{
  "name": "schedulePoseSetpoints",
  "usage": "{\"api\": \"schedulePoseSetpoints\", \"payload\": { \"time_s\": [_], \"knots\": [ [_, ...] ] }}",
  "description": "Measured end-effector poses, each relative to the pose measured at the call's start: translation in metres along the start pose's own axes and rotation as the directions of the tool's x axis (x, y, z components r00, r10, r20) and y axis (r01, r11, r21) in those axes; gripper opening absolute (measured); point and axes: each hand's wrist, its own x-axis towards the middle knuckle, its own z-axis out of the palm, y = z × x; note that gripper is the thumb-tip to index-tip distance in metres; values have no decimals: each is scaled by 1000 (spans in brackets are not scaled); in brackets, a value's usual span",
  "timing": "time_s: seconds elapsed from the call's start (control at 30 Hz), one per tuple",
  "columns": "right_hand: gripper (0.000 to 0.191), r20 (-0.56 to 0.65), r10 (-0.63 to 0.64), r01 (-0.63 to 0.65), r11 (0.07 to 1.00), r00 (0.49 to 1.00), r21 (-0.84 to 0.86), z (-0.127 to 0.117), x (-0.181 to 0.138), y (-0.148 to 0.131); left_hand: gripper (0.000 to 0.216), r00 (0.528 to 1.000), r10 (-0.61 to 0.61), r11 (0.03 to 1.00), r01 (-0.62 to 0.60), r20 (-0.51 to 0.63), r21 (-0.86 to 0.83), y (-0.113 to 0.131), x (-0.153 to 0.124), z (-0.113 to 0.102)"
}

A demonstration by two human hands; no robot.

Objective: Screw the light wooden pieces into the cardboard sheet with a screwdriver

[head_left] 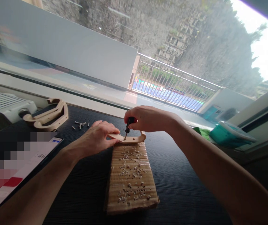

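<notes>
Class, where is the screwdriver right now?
In the head view, the screwdriver is near centre, gripped in the right hand, its tip at the wooden piece.

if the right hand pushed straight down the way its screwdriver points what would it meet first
Probably the curved wooden piece: the tip of the screwdriver in the right hand already seems to be at it, though exact contact is hard to judge.

We note a dark desk beside a window frame. Beyond the glass, we record daylight, a grey wall, a metal railing and a steep slope.
</notes>
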Motion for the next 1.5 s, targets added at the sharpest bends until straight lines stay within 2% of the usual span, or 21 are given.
{"api": "schedulePoseSetpoints", "payload": {
  "time_s": [0.13, 0.23, 0.37, 0.43, 0.47, 0.53, 0.63, 0.7, 0.83, 1.1, 1.33, 1.5],
  "knots": [
    [21, 13, 1, -1, 1000, 1000, 20, 3, 3, 1, 16, 1000, 26, 992, -27, -8, -122, 0, 2, 1],
    [23, 19, 25, -25, 999, 1000, 35, 6, 4, 2, 25, 998, -69, 957, 62, -14, -282, -1, 2, 5],
    [27, 12, 45, -45, 999, 999, 20, 7, 4, 0, 59, 957, -281, 838, 278, 66, -469, -3, 2, 7],
    [28, 15, 44, -44, 999, 999, 7, 7, 3, -1, 73, 939, -322, 761, 333, 122, -556, -4, 3, 6],
    [28, 18, 41, -41, 999, 999, 0, 7, 3, -2, 74, 933, -323, 722, 350, 156, -597, -5, 3, 5],
    [28, 25, 36, -36, 999, 999, -13, 6, 2, -3, 63, 928, -300, 670, 370, 221, -644, -6, 3, 3],
    [28, 33, 17, -17, 1000, 999, -20, 3, 1, -4, 40, 922, -272, 687, 386, 274, -616, -7, 3, 2],
    [26, 39, -10, 11, 1000, 999, -11, 2, 0, -4, 34, 920, -270, 710, 389, 283, -587, -8, 2, 2],
    [22, 41, -38, 37, 999, 998, 13, 4, 1, -2, 29, 926, -264, 713, 375, 269, -592, -7, 1, 4],
    [31, 22, 80, -80, 997, 997, 15, 11, 4, 2, 19, 939, -238, 710, 342, 248, -615, 0, 1, 1],
    [28, -5, -44, 45, 994, 999, 96, 4, -1, 9, 20, 933, -259, 718, 359, 251, -596, 1, 3, 3],
    [23, 23, -44, 42, 994, 999, 99, 5, 0, 10, 20, 932, -270, 726, 361, 240, -585, 0, 3, 5]
  ]
}}
